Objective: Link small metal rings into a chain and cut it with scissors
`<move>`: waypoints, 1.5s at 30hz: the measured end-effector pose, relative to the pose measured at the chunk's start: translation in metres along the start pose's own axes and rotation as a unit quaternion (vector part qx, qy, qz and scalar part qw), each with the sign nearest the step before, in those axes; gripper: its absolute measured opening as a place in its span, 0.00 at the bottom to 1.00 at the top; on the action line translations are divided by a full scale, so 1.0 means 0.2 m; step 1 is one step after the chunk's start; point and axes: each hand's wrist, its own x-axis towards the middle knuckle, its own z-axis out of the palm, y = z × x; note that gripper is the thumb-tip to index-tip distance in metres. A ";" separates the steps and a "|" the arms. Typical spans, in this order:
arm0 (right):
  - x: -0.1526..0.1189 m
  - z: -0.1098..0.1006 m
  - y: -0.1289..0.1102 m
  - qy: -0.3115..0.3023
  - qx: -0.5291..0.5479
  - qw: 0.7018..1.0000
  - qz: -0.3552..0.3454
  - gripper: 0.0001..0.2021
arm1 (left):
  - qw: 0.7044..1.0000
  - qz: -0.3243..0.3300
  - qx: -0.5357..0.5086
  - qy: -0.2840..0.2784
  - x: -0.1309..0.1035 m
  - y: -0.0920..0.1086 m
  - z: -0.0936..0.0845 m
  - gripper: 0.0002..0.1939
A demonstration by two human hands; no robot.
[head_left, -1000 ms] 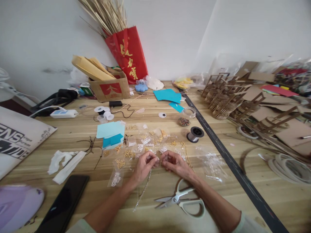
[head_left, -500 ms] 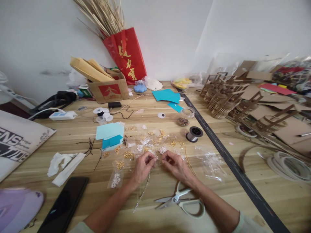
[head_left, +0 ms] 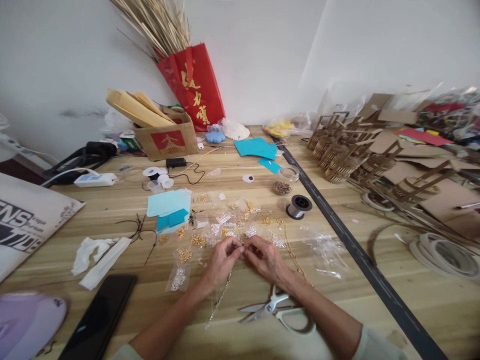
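My left hand [head_left: 226, 257] is closed in a pinch at the middle of the table. From it a thin silver beaded chain [head_left: 224, 296] trails down toward the table's front. My right hand [head_left: 264, 256] is also pinched, its fingertips meeting those of the left; what lies between them is too small to make out. Below the right wrist lie white-handled scissors [head_left: 270, 309], blades apart and pointing left. A gold chain [head_left: 291, 249] runs beside and under the right forearm. Small bags of gold findings [head_left: 184, 255] and silver rings [head_left: 178, 279] lie left of the hands.
A wire spool [head_left: 299, 206] and a jar of beads [head_left: 282, 187] stand behind on the right. Blue cards [head_left: 170, 207] lie left, a black phone [head_left: 99, 317] front left. Small woven baskets [head_left: 343, 162] crowd the right, past a dark strip [head_left: 337, 230] across the table.
My right hand has moved slightly left, closing the small gap to the left fingertips. The left hand stays nearly in place with the chain hanging from it.
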 end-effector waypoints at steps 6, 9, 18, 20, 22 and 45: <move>0.00 0.00 0.00 0.007 -0.030 1.000 0.006 0.06 | 1.000 -0.020 -0.016 -0.009 0.00 0.02 0.00 0.09; 0.00 0.00 -0.02 0.000 -0.024 1.000 0.013 0.04 | 0.999 -0.019 -0.026 -0.007 0.01 0.01 0.00 0.09; 0.00 0.01 -0.03 0.006 -0.027 1.000 0.016 0.05 | 1.000 -0.005 -0.012 -0.004 0.01 0.00 0.00 0.09; 0.00 0.01 -0.02 0.006 -0.033 0.999 0.009 0.06 | 1.000 -0.007 -0.014 -0.009 0.01 0.01 0.00 0.09; 0.00 0.02 0.00 0.007 -0.039 0.999 0.002 0.06 | 1.000 -0.008 -0.018 -0.011 0.01 0.01 0.00 0.10; 0.00 -0.01 -0.02 0.000 0.010 1.000 0.005 0.08 | 0.995 -0.036 -0.086 -0.025 0.01 -0.02 0.00 0.10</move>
